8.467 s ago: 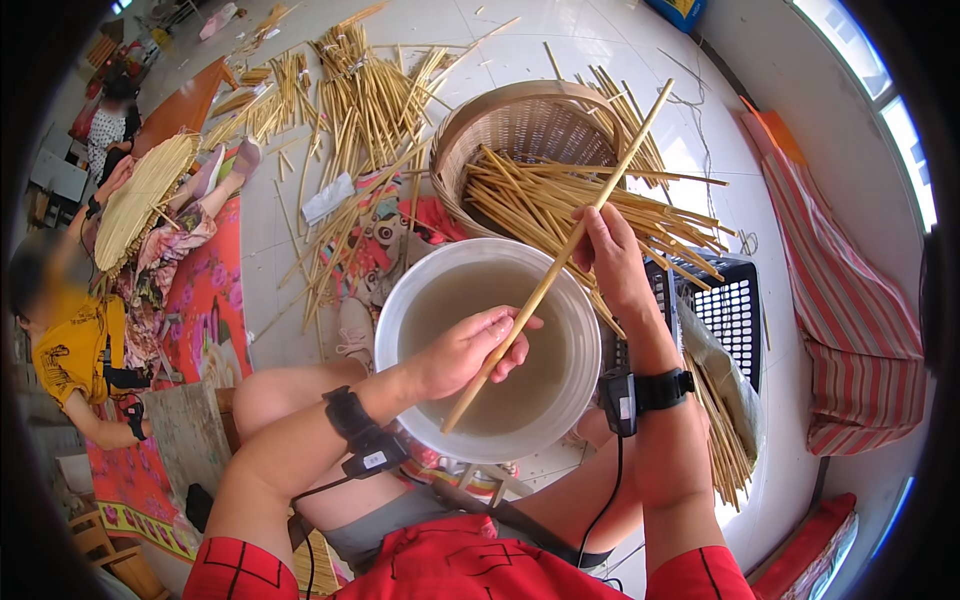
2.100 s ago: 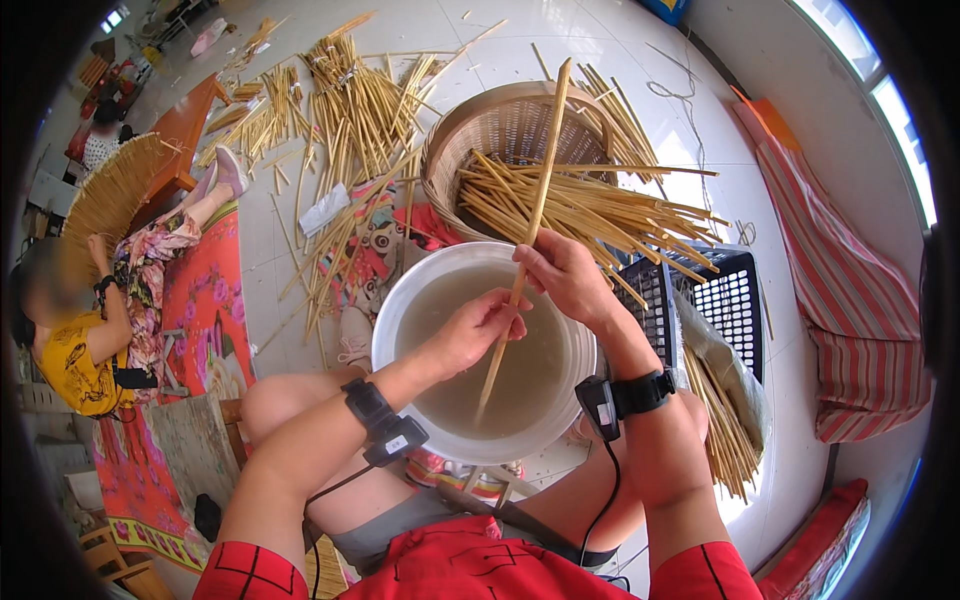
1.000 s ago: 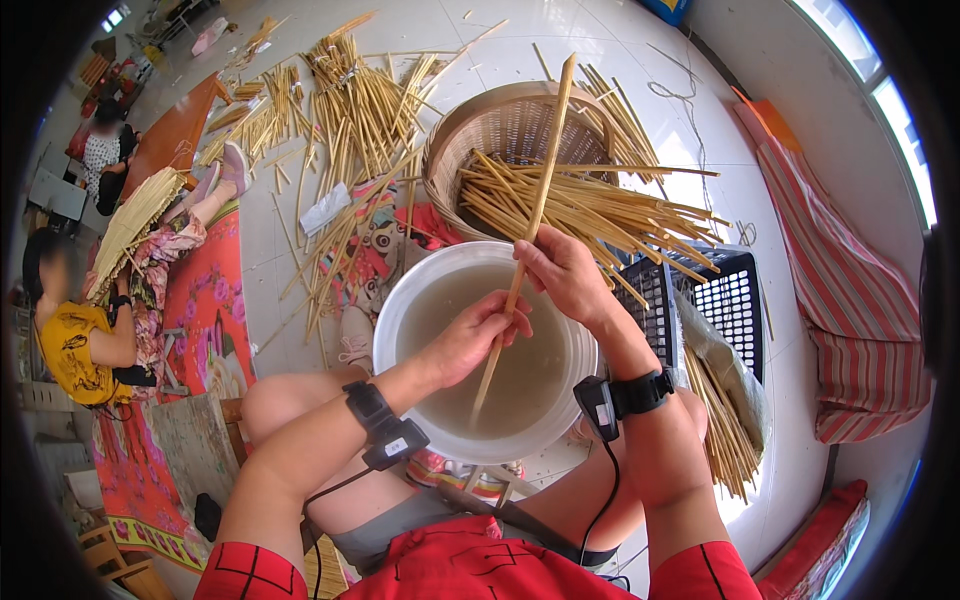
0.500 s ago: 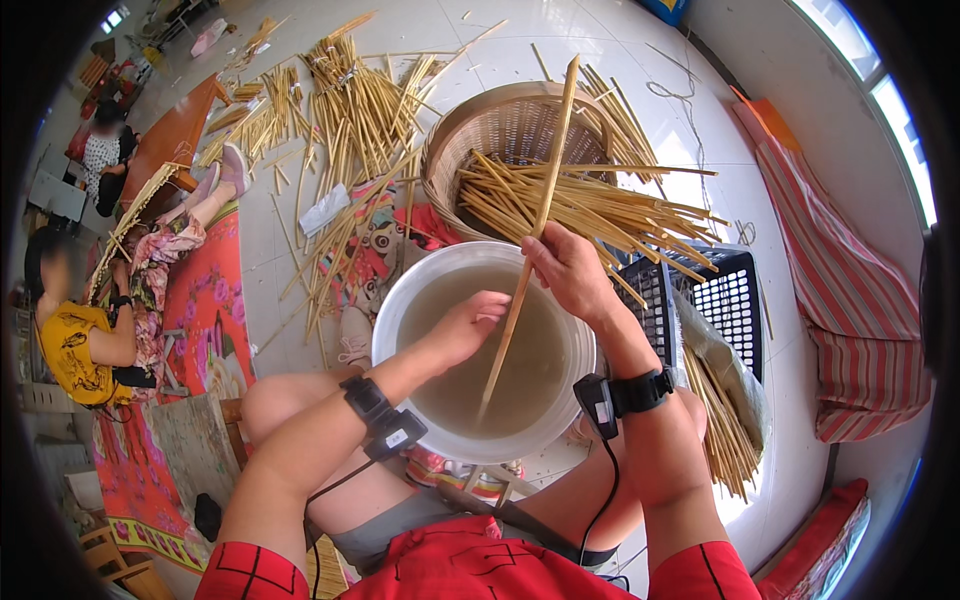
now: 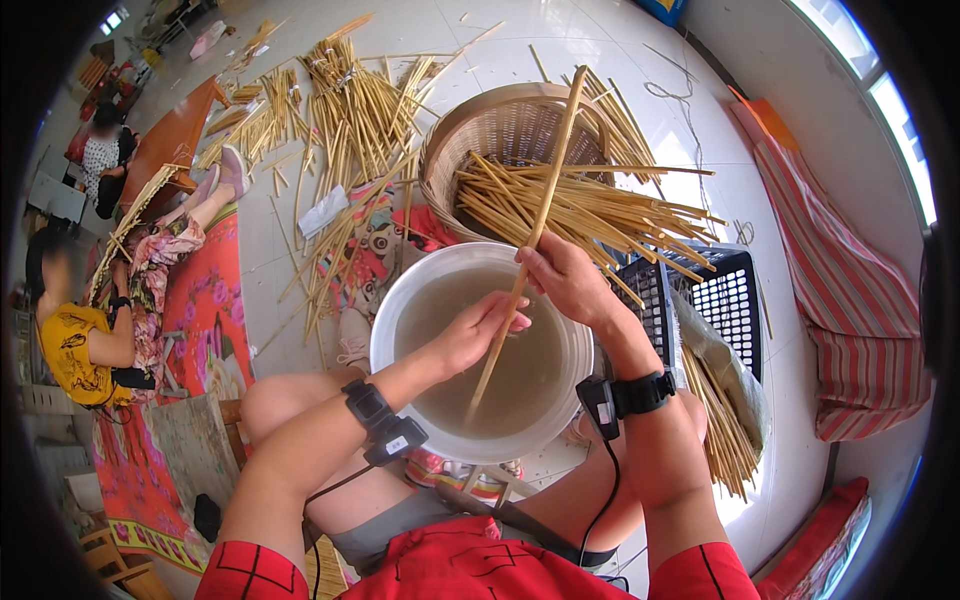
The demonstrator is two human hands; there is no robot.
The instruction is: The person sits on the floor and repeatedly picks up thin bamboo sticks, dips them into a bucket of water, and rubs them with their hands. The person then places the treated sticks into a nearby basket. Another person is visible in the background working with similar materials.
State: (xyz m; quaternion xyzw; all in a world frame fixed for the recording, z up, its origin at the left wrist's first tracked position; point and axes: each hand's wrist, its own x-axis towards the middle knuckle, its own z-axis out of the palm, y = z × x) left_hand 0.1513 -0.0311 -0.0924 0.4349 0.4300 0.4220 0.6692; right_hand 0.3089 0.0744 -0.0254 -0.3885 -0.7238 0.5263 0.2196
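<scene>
A long pale bamboo strip (image 5: 545, 190) stands slanted, its lower end dipped in murky water inside a white basin (image 5: 400, 300) in front of my knees. My right hand (image 5: 565, 280) is closed around the strip above the basin's far rim. My left hand (image 5: 480, 330) hovers over the water with its fingers curled against the strip lower down. Both wrists carry black bands with small devices.
A woven basket (image 5: 470, 125) beyond the basin carries a bundle of bamboo strips (image 5: 590, 215) across its rim. A black plastic crate (image 5: 725, 300) sits to the right, more strips (image 5: 345, 110) lie scattered on the tiled floor. Another person in yellow (image 5: 85, 335) sits at far left.
The strip has tilted from a flat slant to a steeper one, its lower end staying in the water. My right hand has slid along it; the person at left shifted their woven piece.
</scene>
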